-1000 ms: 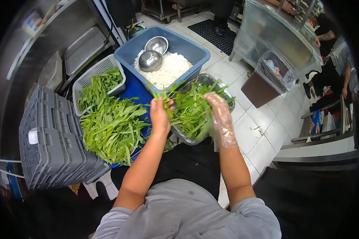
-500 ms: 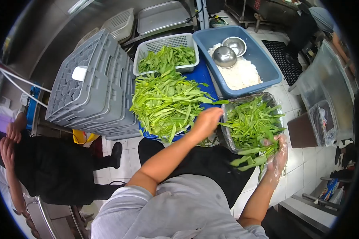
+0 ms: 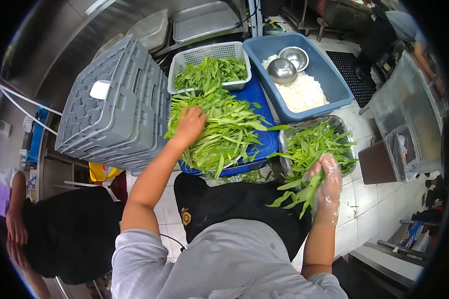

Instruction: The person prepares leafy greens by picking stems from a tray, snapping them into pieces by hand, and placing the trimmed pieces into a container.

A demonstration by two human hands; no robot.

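A large heap of water spinach [image 3: 222, 124], with long narrow leaves and pale stems, lies on a blue plastic lid [image 3: 267, 144] before me. My left hand [image 3: 190, 125], bare, is at the heap's left side with its fingers curled into the leaves; the fingertips are partly hidden. My right hand [image 3: 328, 184] wears a clear plastic glove and is closed around a bunch of water spinach [image 3: 304, 195], whose leaves point down and left. It is at the near edge of a lined bin [image 3: 284, 162] full of the same greens [image 3: 317, 147].
Behind the heap, a white perforated basket [image 3: 177, 65] holds more greens. A blue-grey tub [image 3: 334, 92] contains white rice-like food and two metal bowls [image 3: 283, 71]. Grey dish racks [image 3: 129, 109] are stacked at left. Another person's hands [image 3: 17, 236] show at far left, and a brown bin [image 3: 381, 162] is at right.
My left hand has moved left from beside the bin onto the heap. My right hand, still holding its bunch, has shifted slightly left. The person at far left has moved.
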